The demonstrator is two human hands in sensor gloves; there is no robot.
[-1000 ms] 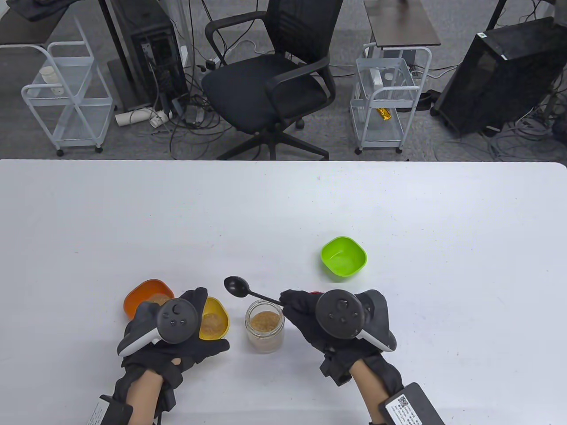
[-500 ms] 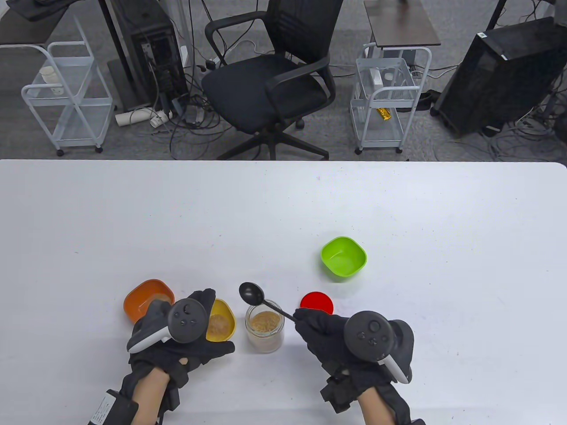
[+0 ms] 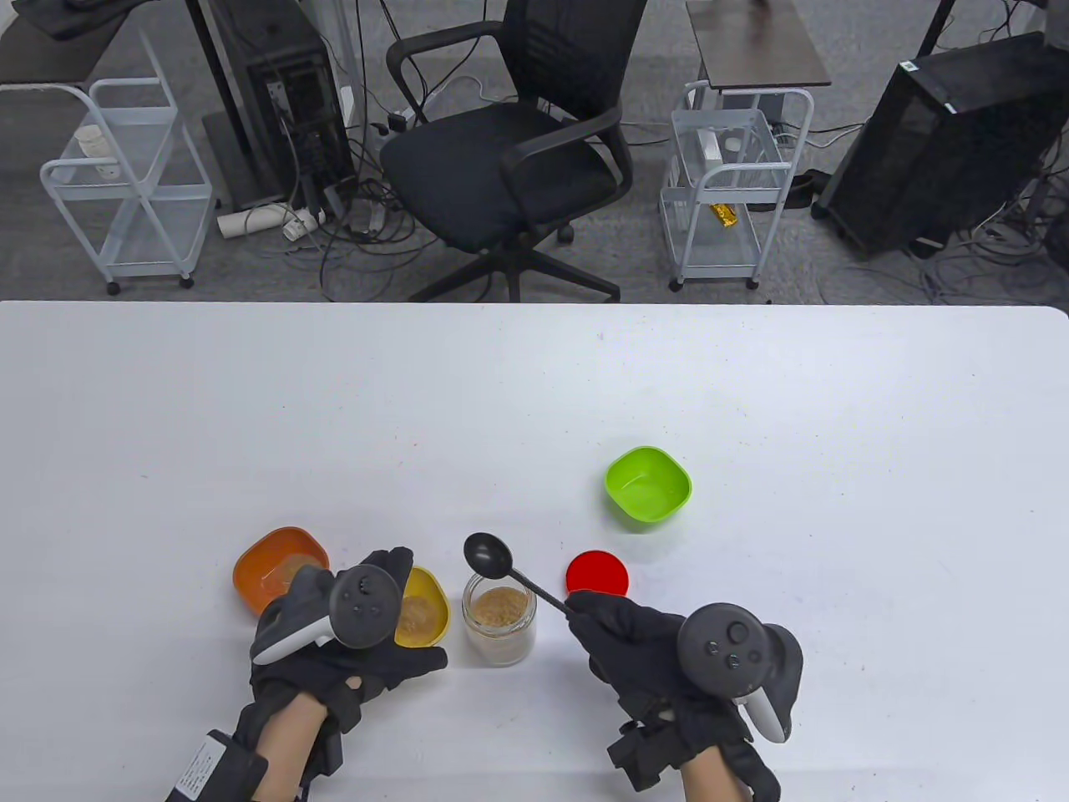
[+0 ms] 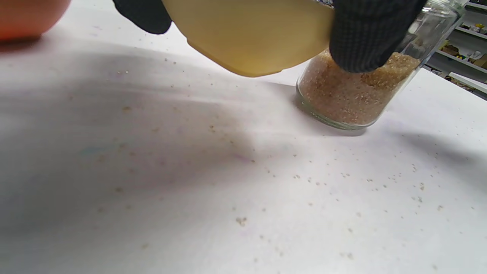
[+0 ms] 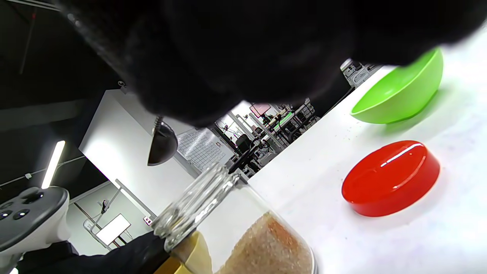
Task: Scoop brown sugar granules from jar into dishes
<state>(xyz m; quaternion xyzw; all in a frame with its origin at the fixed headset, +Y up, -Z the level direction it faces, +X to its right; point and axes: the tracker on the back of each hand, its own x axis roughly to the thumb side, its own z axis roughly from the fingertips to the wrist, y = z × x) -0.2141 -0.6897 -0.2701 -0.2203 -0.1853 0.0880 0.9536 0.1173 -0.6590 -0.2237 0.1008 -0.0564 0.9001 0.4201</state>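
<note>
Half a second on, my right hand (image 3: 651, 660), pinching the empty black spoon (image 3: 488, 555), had drawn back toward the open jar (image 3: 499, 616) between my hands, ready for another scoop, while my left hand (image 3: 351, 635) gripped the yellow dish (image 3: 422, 608).

The table (image 3: 534, 401) is white, flecked with tan grains in the left wrist view. The clear glass jar (image 3: 499, 620) holds golden-brown sugar (image 4: 354, 91). One dish is orange (image 3: 276, 568), one yellow (image 3: 424, 614), one bright green (image 3: 648, 486). The lid (image 3: 597, 573) is glossy red, the spoon (image 3: 509, 570) black. Both gloves are black; the trackers look dark grey with white handles, though the right hand (image 3: 668, 660) is mostly blurred close up.
</note>
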